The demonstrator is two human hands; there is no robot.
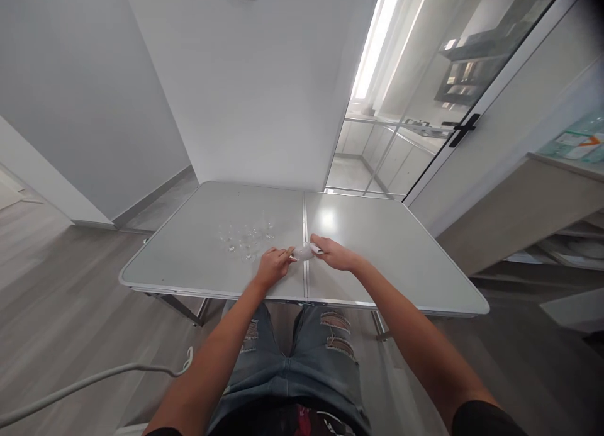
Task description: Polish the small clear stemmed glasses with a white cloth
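Over the pale table (401, 247), the left hand (274, 266) and right hand (334, 252) grip a clear glass (302, 253) held between them.

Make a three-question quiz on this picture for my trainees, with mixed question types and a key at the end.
1. True or false: the left hand and the right hand are both on the clear object.
2. The clear glassware standing on the table is: A) left of the seam; B) right of it; C) across it.
3. Fill in: the door handle is coloured ____.
Key: 1 true; 2 A; 3 black.
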